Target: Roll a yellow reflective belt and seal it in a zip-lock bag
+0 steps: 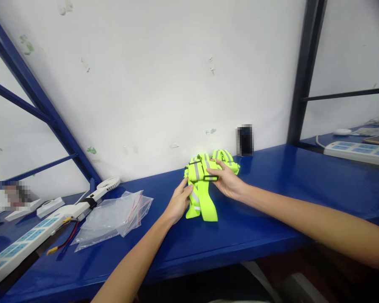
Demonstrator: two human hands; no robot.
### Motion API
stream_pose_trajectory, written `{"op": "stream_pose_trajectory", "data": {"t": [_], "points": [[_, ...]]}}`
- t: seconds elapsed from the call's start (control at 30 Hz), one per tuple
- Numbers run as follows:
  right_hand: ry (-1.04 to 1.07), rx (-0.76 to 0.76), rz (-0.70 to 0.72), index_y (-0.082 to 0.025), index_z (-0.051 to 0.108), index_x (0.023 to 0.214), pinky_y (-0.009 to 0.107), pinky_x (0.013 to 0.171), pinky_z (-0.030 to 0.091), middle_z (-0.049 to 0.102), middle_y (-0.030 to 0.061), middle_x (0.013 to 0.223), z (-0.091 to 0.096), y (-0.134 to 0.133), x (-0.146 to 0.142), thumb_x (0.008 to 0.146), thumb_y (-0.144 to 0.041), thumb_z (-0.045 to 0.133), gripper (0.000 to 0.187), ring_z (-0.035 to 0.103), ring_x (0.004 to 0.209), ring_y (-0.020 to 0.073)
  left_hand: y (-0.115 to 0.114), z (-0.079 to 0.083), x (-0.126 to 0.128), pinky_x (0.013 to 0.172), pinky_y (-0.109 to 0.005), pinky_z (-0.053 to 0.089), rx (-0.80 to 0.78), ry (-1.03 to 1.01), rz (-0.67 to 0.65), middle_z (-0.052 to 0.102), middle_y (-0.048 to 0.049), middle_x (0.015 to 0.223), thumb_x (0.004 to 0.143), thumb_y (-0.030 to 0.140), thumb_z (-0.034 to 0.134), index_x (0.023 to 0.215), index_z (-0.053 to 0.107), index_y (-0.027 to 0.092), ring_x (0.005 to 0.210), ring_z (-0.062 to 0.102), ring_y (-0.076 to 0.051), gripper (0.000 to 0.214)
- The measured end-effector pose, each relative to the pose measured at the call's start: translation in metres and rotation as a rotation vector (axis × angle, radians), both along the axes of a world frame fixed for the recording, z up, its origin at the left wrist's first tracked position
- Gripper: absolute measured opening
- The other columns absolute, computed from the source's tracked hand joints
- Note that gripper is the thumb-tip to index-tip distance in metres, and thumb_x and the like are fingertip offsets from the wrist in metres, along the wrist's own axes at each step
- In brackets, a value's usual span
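Grips first. Your left hand (178, 202) was doing what?

Lightly curled, palm turned to the bundle, fingers (187, 190) against the lime hi-vis reflective vest (205, 206). You might have had hold of it, might not. Can't tell from this view.

And your right hand (225, 179)?

Partly closed over the top of the bundle. You seemed to have hold of the vest there, close to a black-edged band (210, 178).

Where did the vest sit?

On the blue surface (255, 219), just in front of the white wall (145, 84), bunched up between your hands. Grey reflective stripes showed, and two loose lengths hung down toward the front edge.

Which step were you on, would you say?

Looks like you were handling or arranging the bundle with both hands. It wasn't laid flat. The next move called for you to control those loose lengths first, since they drooped free.

What else was near you?

To your left, clear plastic zip bags (113, 214), a white handheld fan (109, 183) and a power strip (25, 240). Far right, another power strip (356, 153). Against the wall, a pixelated object (245, 140).
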State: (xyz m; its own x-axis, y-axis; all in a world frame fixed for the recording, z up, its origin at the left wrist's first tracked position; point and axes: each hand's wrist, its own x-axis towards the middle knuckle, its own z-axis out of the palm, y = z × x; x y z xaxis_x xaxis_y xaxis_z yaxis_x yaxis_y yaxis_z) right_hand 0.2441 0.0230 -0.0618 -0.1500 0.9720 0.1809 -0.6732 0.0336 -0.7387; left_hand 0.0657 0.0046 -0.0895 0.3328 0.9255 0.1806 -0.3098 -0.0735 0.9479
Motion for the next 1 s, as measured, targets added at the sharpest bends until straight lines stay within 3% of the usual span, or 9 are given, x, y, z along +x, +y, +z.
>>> {"op": "stream_pose_trajectory", "data": {"t": [0.13, 0.2, 0.37, 0.57, 0.83, 1.0], "points": [[0.034, -0.048, 0.073, -0.022, 0.052, 0.103, 0.027, 0.083, 0.056, 0.068, 0.0026, 0.097, 0.007, -0.005, -0.003, 0.074, -0.007, 0.069, 0.037, 0.066, 0.093, 0.016, -0.001, -0.003, 0.001, 0.06, -0.026, 0.05, 0.016, 0.12, 0.014, 0.071, -0.0037, 0.088, 0.074, 0.041, 0.073, 0.137, 0.025, 0.024, 0.061, 0.066, -0.015, 0.081], [0.025, -0.062, 0.063, -0.023, 0.051, 0.106, 0.027, 0.082, 0.056, 0.067, 0.0015, 0.096, 0.009, -0.009, -0.005, 0.074, -0.007, 0.069, 0.04, 0.066, 0.092, 0.0156, 0.001, -0.005, 0.0, 0.057, -0.025, 0.049, 0.017, 0.122, 0.043, 0.071, -0.0037, 0.087, 0.071, 0.04, 0.075, 0.137, 0.022, 0.025, 0.059, 0.065, -0.015, 0.086], [-0.047, -0.005, -0.005, -0.029, 0.046, 0.116, 0.027, 0.081, 0.054, 0.067, -0.0025, 0.091, 0.003, -0.012, -0.007, 0.069, -0.01, 0.074, 0.058, 0.065, 0.09, 0.0154, 0.003, -0.006, -0.001, 0.069, -0.029, 0.052, -0.016, 0.104, -0.042, 0.07, -0.0113, 0.1, 0.068, 0.032, 0.078, 0.129, 0.043, 0.018, 0.082, 0.069, -0.023, 0.071], [-0.19, 0.184, -0.076, -0.028, 0.046, 0.109, 0.027, 0.077, 0.051, 0.063, -0.0032, 0.09, -0.009, -0.006, -0.008, 0.067, -0.019, 0.075, 0.051, 0.063, 0.081, 0.0142, 0.0, -0.001, -0.001, 0.082, -0.032, 0.051, 0.01, 0.076, -0.009, 0.062, -0.0119, 0.122, 0.072, 0.026, 0.074, 0.127, 0.05, 0.02, 0.102, 0.064, -0.024, 0.06], [-0.511, 0.461, -0.233, -0.027, 0.045, 0.111, 0.028, 0.073, 0.051, 0.058, -0.0001, 0.096, -0.014, -0.007, -0.008, 0.075, -0.024, 0.068, 0.043, 0.06, 0.084, 0.0154, 0.0, 0.004, -0.001, 0.085, -0.037, 0.05, 0.026, 0.048, 0.008, 0.065, -0.0128, 0.116, 0.069, 0.022, 0.075, 0.119, 0.054, 0.016, 0.099, 0.064, -0.026, 0.055], [-0.545, 0.471, -0.136, -0.026, 0.041, 0.132, 0.036, 0.092, 0.049, 0.056, 0.0075, 0.123, -0.017, -0.003, -0.007, 0.07, -0.026, 0.074, 0.07, 0.059, 0.107, 0.0207, 0.007, -0.006, -0.006, 0.087, -0.038, 0.049, 0.11, 0.128, 0.145, 0.066, -0.0125, 0.113, 0.066, 0.023, 0.078, 0.113, 0.055, 0.014, 0.098, 0.064, -0.026, 0.053]]}}
